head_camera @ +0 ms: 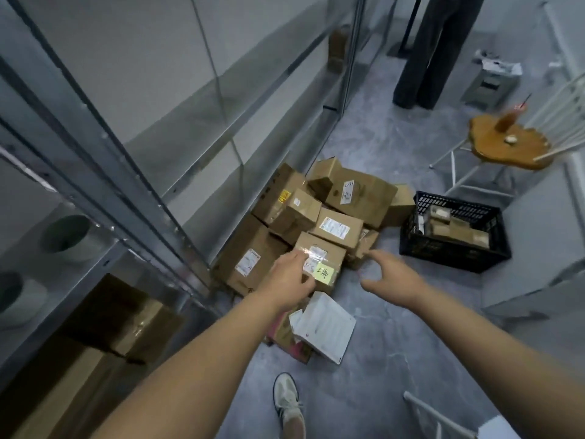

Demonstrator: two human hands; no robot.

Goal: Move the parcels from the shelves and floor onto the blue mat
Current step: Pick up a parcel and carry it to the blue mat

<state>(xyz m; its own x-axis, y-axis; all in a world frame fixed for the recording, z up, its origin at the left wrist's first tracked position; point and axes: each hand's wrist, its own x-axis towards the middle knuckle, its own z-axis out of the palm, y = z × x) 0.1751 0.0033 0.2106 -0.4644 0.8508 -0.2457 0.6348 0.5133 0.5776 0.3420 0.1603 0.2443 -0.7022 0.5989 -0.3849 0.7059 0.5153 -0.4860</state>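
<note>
A white mailer [326, 324] lies on the floor under my left wrist. My left hand [289, 275], fingers loose, touches a small yellow-noted cardboard box [330, 250]. My right hand [391, 274] hovers spread just beside it. The parcel pile [348, 198] lies beyond.

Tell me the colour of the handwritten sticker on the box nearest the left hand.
Pale yellow-green sticker on the parcel; clearest in head view.

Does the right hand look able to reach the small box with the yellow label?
Probably yes: the right hand hovers open beside the small box with the yellow label, nothing between them; the left hand touches its other side.
</note>
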